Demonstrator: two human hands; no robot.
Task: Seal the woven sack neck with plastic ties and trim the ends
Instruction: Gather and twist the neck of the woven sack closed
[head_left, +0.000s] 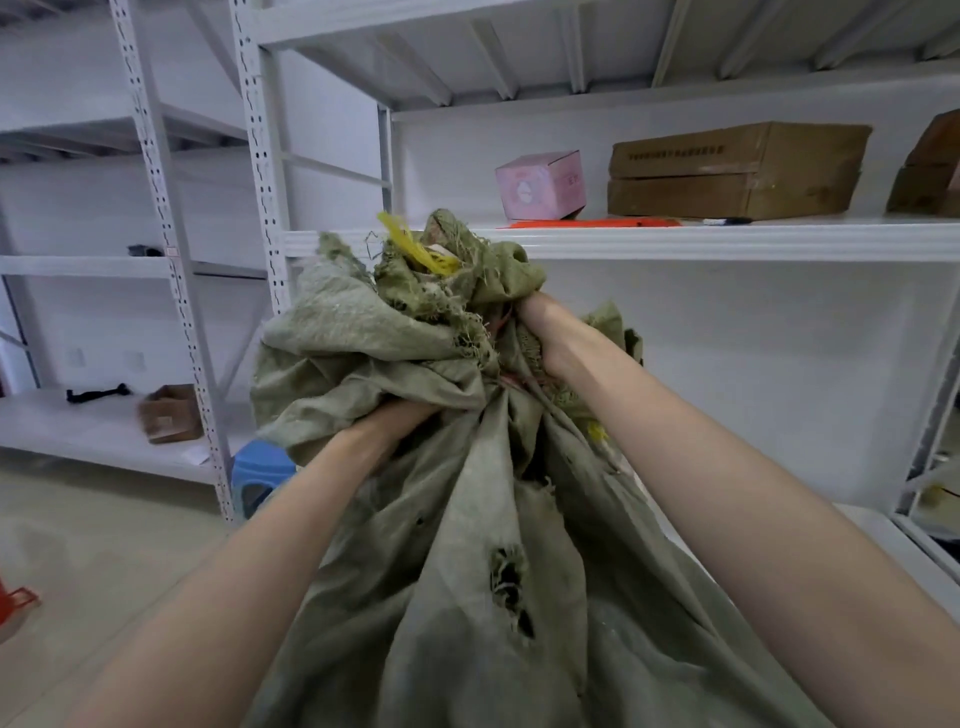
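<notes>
I have the left hand (408, 414) and right hand (540, 332) clenched around the woven sack (457, 545) neck. No tie shows there; tying and trimming remain

A single wide-angle view from the person's head looks forward and a little downward. Both forearms enter from the lower corners and meet near mid-frame, where the left hand (400, 418) and right hand (543, 335) grip the woven sack (467, 545) close before the lens. White shelving (675, 241) faces the camera just behind, its lines bowed towards the edges.
</notes>
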